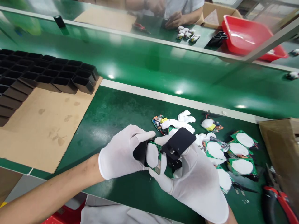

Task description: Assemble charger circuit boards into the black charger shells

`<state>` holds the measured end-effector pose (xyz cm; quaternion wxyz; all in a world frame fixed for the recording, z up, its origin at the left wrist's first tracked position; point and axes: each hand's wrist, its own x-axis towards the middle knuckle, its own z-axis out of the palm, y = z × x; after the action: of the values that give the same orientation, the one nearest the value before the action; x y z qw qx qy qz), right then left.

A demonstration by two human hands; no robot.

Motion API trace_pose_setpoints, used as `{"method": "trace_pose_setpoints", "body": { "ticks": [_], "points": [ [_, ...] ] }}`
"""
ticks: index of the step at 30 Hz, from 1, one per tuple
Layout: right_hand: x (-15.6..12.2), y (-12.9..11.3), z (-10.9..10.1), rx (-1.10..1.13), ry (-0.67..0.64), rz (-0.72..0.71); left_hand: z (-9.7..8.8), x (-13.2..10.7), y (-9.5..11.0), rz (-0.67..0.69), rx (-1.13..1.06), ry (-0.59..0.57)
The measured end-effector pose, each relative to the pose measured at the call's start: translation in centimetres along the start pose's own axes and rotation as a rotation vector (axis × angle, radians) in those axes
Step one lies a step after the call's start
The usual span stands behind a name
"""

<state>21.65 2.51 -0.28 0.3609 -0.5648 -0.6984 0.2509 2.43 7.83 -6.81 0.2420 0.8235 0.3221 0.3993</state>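
My left hand, in a white glove, is closed around a black plastic housing. Part of a green circuit board with a white pad sticks out of the housing's open end. My right hand, also gloved, grips a black end cap and has its fingertips against the board's edge. How far the board sits inside the housing is hidden. Beside my right hand lie several circuit boards with white pads, and behind it another board with exposed components.
Rows of black housings stand on a cardboard sheet at the left. Red-handled pliers lie by a cardboard box at the right. Beyond a low green partition, a co-worker's hands are near a red bin.
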Motion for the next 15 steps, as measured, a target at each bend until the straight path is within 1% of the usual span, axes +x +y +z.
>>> {"method": "trace_pose_setpoints", "body": {
  "ticks": [10, 15],
  "points": [
    [-0.09, 0.29, -0.03, -0.011, -0.016, 0.013, 0.05, 0.0, 0.08, -0.016, -0.005, -0.033],
    [-0.1, 0.47, -0.07, 0.039, -0.054, 0.045, 0.06, -0.08, 0.13, -0.048, -0.019, -0.035]
  ]
}}
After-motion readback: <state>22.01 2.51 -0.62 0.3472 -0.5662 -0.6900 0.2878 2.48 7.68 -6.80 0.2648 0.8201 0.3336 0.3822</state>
